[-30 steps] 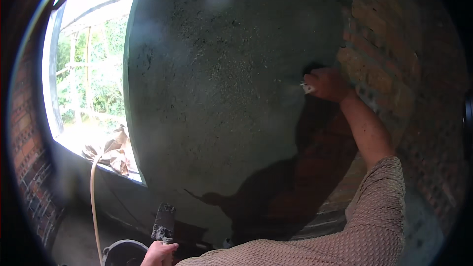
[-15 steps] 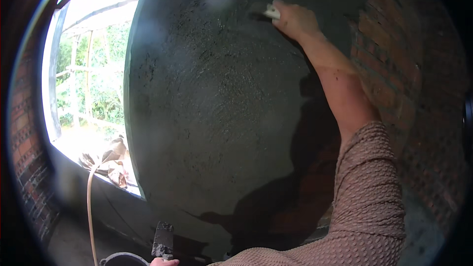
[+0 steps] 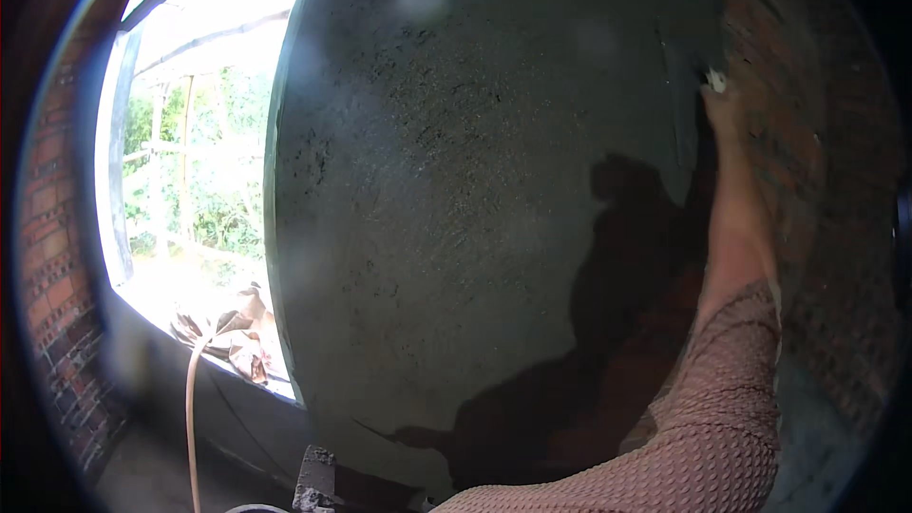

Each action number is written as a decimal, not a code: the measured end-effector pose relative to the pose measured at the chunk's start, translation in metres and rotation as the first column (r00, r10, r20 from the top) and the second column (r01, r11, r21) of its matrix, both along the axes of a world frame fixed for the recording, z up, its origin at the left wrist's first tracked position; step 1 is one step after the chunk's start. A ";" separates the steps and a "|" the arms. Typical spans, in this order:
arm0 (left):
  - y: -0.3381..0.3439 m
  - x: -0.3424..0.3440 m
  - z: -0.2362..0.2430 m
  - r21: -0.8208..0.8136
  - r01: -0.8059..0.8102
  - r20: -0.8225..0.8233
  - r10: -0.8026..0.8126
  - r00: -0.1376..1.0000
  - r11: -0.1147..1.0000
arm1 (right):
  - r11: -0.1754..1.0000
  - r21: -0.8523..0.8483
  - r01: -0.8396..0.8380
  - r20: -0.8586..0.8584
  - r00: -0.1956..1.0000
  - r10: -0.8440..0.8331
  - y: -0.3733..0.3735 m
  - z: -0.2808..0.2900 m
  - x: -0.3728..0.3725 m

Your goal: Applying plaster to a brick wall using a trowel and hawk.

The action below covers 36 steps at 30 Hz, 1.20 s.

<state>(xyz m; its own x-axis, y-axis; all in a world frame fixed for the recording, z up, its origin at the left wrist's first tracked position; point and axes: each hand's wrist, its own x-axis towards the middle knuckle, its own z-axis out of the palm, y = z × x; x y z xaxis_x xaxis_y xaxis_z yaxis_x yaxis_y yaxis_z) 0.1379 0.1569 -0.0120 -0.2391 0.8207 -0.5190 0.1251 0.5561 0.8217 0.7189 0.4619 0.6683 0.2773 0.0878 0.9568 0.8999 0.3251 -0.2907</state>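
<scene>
Up at the right edge of the wet plaster, my right hand [image 3: 725, 112] is closed round the pale handle of a plastering trowel [image 3: 716, 83]. Its long dark blade appears to lie upright against the grey plastered wall [image 3: 475, 228], though it blends into the plaster. The plaster is smooth in places and rough and pitted at the middle left. At the lower edge a bucket trowel [image 3: 315, 480] with mortar on its blade points upward. My left hand is below the picture.
A bright window opening [image 3: 199, 161] is at left, with crumpled brown sheeting [image 3: 242, 332] on its sill and a hose [image 3: 191, 418] hanging down. A bucket rim [image 3: 256, 509] shows at the bottom. Bare brick [image 3: 788, 152] borders the plaster at right.
My right hand has moved the plastering trowel right and down, from the upper middle to the plaster's right edge. My left hand has dropped out of view below the bucket trowel.
</scene>
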 end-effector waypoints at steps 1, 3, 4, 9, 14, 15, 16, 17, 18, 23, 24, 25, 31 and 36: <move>-0.001 -0.002 -0.003 -0.012 0.014 -0.002 -0.014 1.000 1.000 | 0.999 0.034 0.031 -0.027 0.999 -0.030 -0.004 -0.018 0.011; -0.002 -0.005 -0.010 -0.035 0.039 -0.006 -0.039 0.999 0.999 | 0.995 0.090 -0.044 0.075 0.997 0.037 -0.021 -0.053 0.005; -0.002 -0.005 -0.014 -0.044 0.058 -0.008 -0.058 0.998 0.997 | 0.981 0.146 -0.129 0.182 0.978 0.101 -0.034 -0.071 -0.002; -0.004 -0.005 -0.029 -0.105 0.124 -0.016 -0.126 0.992 0.987 | 0.997 0.021 0.075 0.534 0.842 -0.075 -0.059 -0.177 -0.073; 0.009 -0.006 -0.021 -0.120 0.177 -0.043 -0.183 0.982 0.977 | 0.996 0.086 0.037 0.869 0.485 -0.093 -0.041 -0.203 -0.098; 0.010 -0.005 -0.020 -0.118 0.176 -0.050 -0.183 0.982 0.977 | 0.996 0.070 0.058 0.867 0.490 -0.089 -0.038 -0.201 -0.101; 0.010 -0.003 -0.019 -0.116 0.173 -0.056 -0.181 0.982 0.978 | 0.996 0.054 0.076 0.865 0.494 -0.085 -0.033 -0.197 -0.105; 0.012 0.002 -0.012 -0.118 0.180 -0.062 -0.188 0.980 0.977 | 0.995 0.057 0.081 0.862 0.499 -0.090 -0.031 -0.192 -0.108; 0.013 0.008 -0.006 -0.119 0.185 -0.068 -0.194 0.979 0.976 | 0.992 0.095 0.082 0.821 0.557 -0.124 -0.028 -0.183 -0.112; 0.009 0.045 0.022 -0.121 0.190 -0.093 -0.202 0.975 0.974 | 0.990 0.006 0.138 0.673 0.732 -0.106 -0.031 -0.095 -0.108; 0.005 0.051 0.025 -0.123 0.181 -0.096 -0.193 0.977 0.976 | 0.988 -0.003 0.154 0.671 0.733 -0.113 -0.028 -0.072 -0.106; 0.004 0.063 0.025 -0.121 0.175 -0.091 -0.187 0.978 0.977 | 0.989 0.021 0.143 0.626 0.770 -0.125 -0.024 -0.053 -0.103; -0.016 0.135 0.051 -0.096 0.095 -0.060 -0.101 0.993 0.991 | 0.996 0.065 -0.058 0.432 0.902 0.024 0.013 0.037 -0.041; -0.038 0.162 0.088 -0.040 0.034 -0.047 -0.036 0.998 0.999 | 0.985 0.063 0.163 0.198 0.965 -0.173 0.005 0.057 0.054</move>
<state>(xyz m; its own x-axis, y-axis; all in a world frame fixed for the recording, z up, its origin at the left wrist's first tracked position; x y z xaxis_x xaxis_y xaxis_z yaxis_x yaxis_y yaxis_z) 0.2994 0.1188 0.0756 -0.2362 0.8083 -0.5392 0.1836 0.5821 0.7921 0.7727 0.4671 0.7249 0.0849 0.0116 0.9963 0.9812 0.1730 -0.0857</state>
